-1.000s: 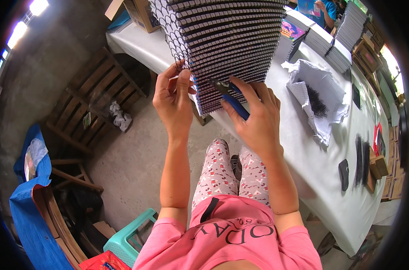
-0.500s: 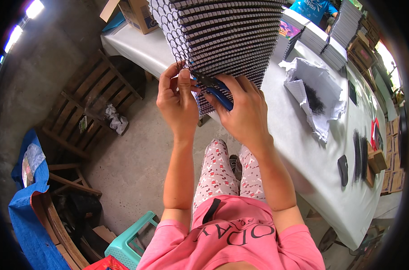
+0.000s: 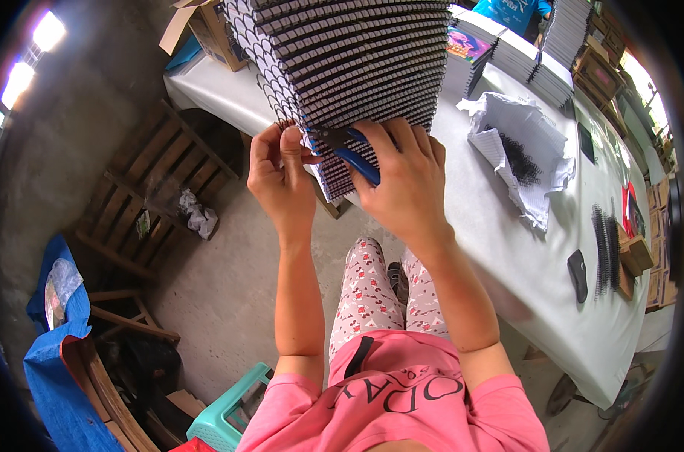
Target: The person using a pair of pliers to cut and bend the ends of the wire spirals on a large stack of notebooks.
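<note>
A tall stack of spiral-bound notebooks (image 3: 364,64) rises in front of me at the table edge, rows of black binding coils facing me. My right hand (image 3: 408,177) is wrapped round blue-handled cutting pliers (image 3: 363,167). Their dark jaws touch the stack's left corner, low down, where the coil ends show. Beside the jaws, my left hand (image 3: 278,184) pinches the end of a black binding coil (image 3: 285,124) between thumb and fingers. The exact meeting of jaws and coil is too small to make out.
On the white-covered table (image 3: 493,248), crumpled paper (image 3: 542,143) holds black coil scraps. Loose coils (image 3: 604,252), a dark flat object (image 3: 577,276) and wooden blocks (image 3: 634,256) lie right. More notebooks (image 3: 519,64) stand behind, near another person (image 3: 511,11). A green stool (image 3: 221,407) is lower left.
The view has shifted, so the stack and both hands sit slightly further left and the hands lower. Both hands stay at the same corner, the pliers still in the right one.
</note>
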`<control>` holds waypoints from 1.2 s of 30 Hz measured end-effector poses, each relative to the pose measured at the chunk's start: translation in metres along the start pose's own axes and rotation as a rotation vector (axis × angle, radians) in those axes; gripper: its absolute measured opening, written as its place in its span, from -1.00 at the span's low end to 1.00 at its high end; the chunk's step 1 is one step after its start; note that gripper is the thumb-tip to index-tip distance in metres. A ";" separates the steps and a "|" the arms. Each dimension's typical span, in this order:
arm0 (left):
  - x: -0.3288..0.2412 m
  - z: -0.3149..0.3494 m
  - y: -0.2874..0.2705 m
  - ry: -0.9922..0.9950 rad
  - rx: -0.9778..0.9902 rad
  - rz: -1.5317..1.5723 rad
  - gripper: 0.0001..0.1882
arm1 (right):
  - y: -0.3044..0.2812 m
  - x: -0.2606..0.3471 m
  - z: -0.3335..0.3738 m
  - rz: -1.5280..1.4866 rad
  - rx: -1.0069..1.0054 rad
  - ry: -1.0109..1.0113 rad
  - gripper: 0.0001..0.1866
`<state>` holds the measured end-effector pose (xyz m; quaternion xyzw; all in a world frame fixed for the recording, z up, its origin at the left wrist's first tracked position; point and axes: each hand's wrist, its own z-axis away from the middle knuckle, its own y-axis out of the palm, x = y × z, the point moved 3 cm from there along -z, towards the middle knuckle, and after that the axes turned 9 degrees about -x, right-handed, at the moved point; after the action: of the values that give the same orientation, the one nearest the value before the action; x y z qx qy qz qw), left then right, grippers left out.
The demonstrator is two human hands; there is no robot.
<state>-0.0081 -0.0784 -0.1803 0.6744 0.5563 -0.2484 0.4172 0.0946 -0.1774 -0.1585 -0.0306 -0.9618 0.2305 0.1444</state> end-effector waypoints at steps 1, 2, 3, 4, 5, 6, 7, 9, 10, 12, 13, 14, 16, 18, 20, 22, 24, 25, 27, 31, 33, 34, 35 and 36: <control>0.001 0.000 0.000 -0.004 0.005 0.007 -0.78 | 0.002 0.001 0.000 0.001 -0.015 -0.010 -0.60; 0.001 0.000 0.000 -0.010 0.007 0.013 -0.78 | 0.003 0.002 0.000 -0.013 0.008 0.010 -0.61; 0.001 0.000 -0.001 -0.012 0.007 0.021 -0.79 | 0.005 0.003 0.000 -0.028 0.032 0.031 -0.61; 0.001 0.000 -0.001 -0.015 0.008 0.030 -0.79 | 0.006 0.003 0.001 -0.042 0.055 0.051 -0.62; 0.002 0.000 0.000 -0.018 0.013 0.039 -0.79 | 0.007 0.002 0.001 -0.101 0.047 0.069 -0.63; 0.001 0.001 0.000 -0.019 0.024 0.027 -0.78 | 0.010 0.000 0.002 -0.161 0.037 0.088 -0.64; -0.001 0.002 0.001 -0.020 0.036 0.014 -0.77 | 0.012 -0.002 0.003 -0.220 0.027 0.106 -0.65; -0.001 0.003 0.002 -0.009 0.049 0.003 -0.76 | 0.019 -0.007 0.006 -0.291 0.149 0.208 -0.66; -0.001 0.002 0.002 0.004 0.051 0.002 -0.76 | 0.022 -0.009 0.008 -0.326 0.209 0.259 -0.67; -0.001 0.000 0.000 0.015 0.059 -0.009 -0.75 | 0.016 -0.008 0.008 -0.236 0.243 0.259 -0.69; -0.001 -0.001 -0.002 0.010 0.067 -0.020 -0.75 | 0.012 -0.008 0.008 -0.191 0.259 0.259 -0.71; -0.001 -0.001 -0.003 0.005 0.068 -0.031 -0.74 | 0.006 -0.009 0.007 -0.171 0.212 0.221 -0.68; -0.002 -0.001 -0.004 -0.005 0.067 -0.009 -0.74 | -0.004 -0.009 0.003 -0.133 0.117 0.144 -0.63; -0.002 0.000 -0.001 -0.004 0.075 -0.001 -0.74 | -0.008 -0.005 -0.003 -0.087 0.032 0.072 -0.63; -0.004 0.001 0.000 0.018 0.067 -0.011 -0.73 | -0.006 -0.002 -0.004 -0.055 0.018 0.046 -0.61; -0.006 0.000 -0.001 0.023 0.069 -0.015 -0.73 | -0.003 0.001 -0.004 -0.035 -0.006 0.031 -0.57; -0.005 0.000 -0.003 0.026 0.068 -0.018 -0.73 | 0.001 0.004 -0.003 -0.049 -0.007 0.037 -0.56; -0.003 0.001 -0.004 0.028 0.068 -0.018 -0.73 | 0.003 0.005 -0.004 -0.071 0.002 0.051 -0.57; -0.003 0.002 -0.004 0.033 0.066 -0.015 -0.74 | 0.005 0.004 -0.003 -0.117 0.029 0.079 -0.58; -0.003 0.007 -0.002 0.067 0.026 -0.016 -0.77 | 0.008 -0.001 -0.002 -0.187 0.117 0.117 -0.64; -0.002 0.009 -0.001 0.016 -0.003 0.054 -0.78 | 0.007 -0.002 -0.002 -0.196 0.149 0.139 -0.65; -0.001 0.011 -0.001 -0.048 -0.015 0.124 -0.78 | 0.007 -0.002 -0.001 -0.199 0.154 0.155 -0.64; 0.000 0.012 -0.002 -0.111 -0.028 0.192 -0.78 | 0.007 -0.002 -0.001 -0.201 0.160 0.172 -0.63; 0.001 0.014 -0.002 -0.229 -0.009 0.339 -0.77 | 0.004 -0.001 -0.001 -0.155 0.122 0.129 -0.61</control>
<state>-0.0085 -0.0894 -0.1890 0.7239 0.3850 -0.2469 0.5166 0.0961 -0.1730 -0.1595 0.0378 -0.9342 0.2744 0.2248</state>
